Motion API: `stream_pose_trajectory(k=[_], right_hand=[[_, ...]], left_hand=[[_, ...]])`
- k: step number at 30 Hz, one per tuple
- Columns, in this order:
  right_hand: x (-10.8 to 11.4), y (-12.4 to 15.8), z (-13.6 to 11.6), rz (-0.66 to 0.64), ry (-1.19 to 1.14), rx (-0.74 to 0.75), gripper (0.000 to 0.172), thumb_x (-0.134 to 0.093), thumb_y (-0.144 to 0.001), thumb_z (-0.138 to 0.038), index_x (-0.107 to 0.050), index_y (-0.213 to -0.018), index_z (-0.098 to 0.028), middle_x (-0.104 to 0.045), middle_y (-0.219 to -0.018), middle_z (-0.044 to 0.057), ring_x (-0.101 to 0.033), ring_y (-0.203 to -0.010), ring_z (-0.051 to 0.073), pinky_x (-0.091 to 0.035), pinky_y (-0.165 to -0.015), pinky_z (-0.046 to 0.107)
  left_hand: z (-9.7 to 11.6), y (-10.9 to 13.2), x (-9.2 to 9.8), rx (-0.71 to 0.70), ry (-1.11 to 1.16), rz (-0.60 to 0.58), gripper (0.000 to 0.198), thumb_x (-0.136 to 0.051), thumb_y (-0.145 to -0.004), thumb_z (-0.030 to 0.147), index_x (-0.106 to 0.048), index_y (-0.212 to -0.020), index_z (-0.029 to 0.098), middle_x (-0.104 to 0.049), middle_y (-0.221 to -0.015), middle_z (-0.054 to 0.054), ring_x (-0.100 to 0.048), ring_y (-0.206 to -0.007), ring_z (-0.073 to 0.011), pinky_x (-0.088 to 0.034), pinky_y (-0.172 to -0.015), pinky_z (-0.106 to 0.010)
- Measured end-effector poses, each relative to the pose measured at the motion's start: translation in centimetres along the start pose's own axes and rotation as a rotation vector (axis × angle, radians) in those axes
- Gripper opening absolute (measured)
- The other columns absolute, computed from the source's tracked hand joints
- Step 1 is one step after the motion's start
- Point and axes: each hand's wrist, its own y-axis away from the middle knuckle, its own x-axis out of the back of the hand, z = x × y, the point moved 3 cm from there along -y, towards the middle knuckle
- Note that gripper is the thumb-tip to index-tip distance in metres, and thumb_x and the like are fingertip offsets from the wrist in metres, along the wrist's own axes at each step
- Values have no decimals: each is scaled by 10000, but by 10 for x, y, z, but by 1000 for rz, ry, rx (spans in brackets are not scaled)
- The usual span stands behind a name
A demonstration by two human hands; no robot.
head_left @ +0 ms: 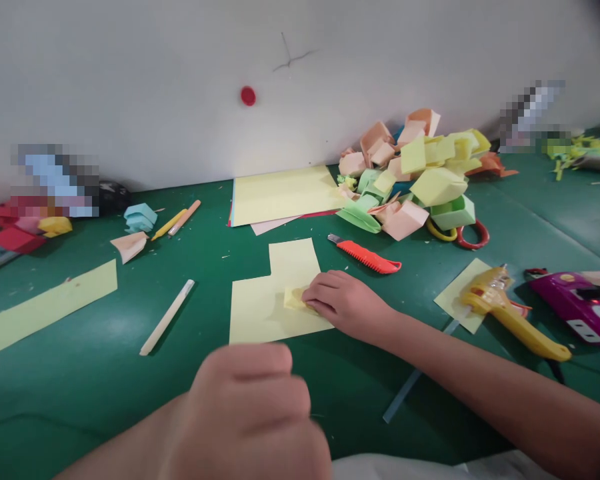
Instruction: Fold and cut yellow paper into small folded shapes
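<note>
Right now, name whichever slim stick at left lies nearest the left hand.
The cream stick, lying alone; the yellow stick and peach stick lie side by side, farther from the left hand.

Soft light, pale sheen on green tabletop (110,310), dark upper-right corner, pixelated patches either side

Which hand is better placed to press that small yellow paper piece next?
Likely your right hand: its fingers touch the small yellow paper piece; your left hand, curled, is apart from it.

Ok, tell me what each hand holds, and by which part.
Right hand: fingers at the right end of the small paper, gripping or pressing unclear. Left hand: curled, palm hidden, so cannot tell.
</note>
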Motion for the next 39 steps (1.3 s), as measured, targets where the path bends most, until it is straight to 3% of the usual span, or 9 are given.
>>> stream_pose_trajectory(k=[2,3,5,7,11,16,22,31,39], right_hand=[[0,0,0,2,4,1,201,-487,-1045,-223,-682,-1022,-178,-709,-998,80,-638,-951,209,-470,-872,371],[1,0,0,-2,7,2,202,-486,-1045,-226,-681,-1020,-178,-706,-989,80,-635,-943,209,-468,-862,368],[1,0,-1,-12,13,-2,203,-485,-1045,-234,-677,-1018,-175,-700,-974,79,-627,-924,207,-463,-839,360],[2,-1,-1,-18,19,-6,204,-478,-1045,-226,-673,-1015,-174,-696,-975,77,-622,-914,205,-459,-826,353],[1,-1,-1,-31,27,2,213,-460,-1047,-209,-668,-1017,-177,-694,-985,73,-624,-938,204,-454,-839,358],[0,0,0,-23,17,15,192,-478,-1038,-201,-668,-1026,-176,-699,-987,76,-631,-959,212,-466,-851,371],[2,0,-2,20,-1,16,168,-499,-1020,-172,-667,-1010,-165,-700,-987,78,-634,-929,213,-497,-848,376],[18,4,-4,87,-37,-57,165,-487,-1008,-169,-650,-1008,-196,-692,-1008,76,-622,-944,212,-519,-849,370],[26,5,-4,-45,71,31,167,-493,-979,-143,-651,-967,-195,-689,-1025,80,-606,-925,218,-502,-831,385]], left_hand=[[-14,-16,-8,-56,28,-48,188,-558,-882,211,-503,-707,254,-498,-565,45,-450,-523,-136,-447,-554,-320],[-25,-21,-11,-27,7,18,147,-544,-900,203,-531,-760,244,-555,-620,36,-495,-566,-136,-449,-574,-310],[-51,-26,-25,148,-55,27,126,-523,-949,271,-573,-840,228,-586,-664,36,-514,-575,-127,-414,-553,-281],[-76,-20,-43,369,-124,-79,139,-519,-960,329,-618,-936,234,-565,-642,49,-505,-556,-128,-367,-524,-265],[-101,3,-67,556,-78,-237,216,-551,-926,356,-654,-1094,268,-596,-701,48,-591,-657,-144,-414,-595,-249],[-104,15,-74,469,-81,-273,299,-518,-962,350,-660,-1218,294,-665,-853,10,-635,-825,-179,-459,-697,-269],[-103,13,-78,304,-158,-317,352,-464,-979,264,-676,-1257,308,-657,-943,-26,-616,-890,-200,-456,-679,-293],[-103,12,-78,355,-115,-323,237,-498,-940,238,-682,-1090,252,-656,-1023,-34,-629,-959,-201,-494,-719,-289],[-103,8,-76,395,13,-324,138,-478,-930,195,-596,-996,225,-648,-1008,-24,-629,-867,-174,-472,-681,-270]])
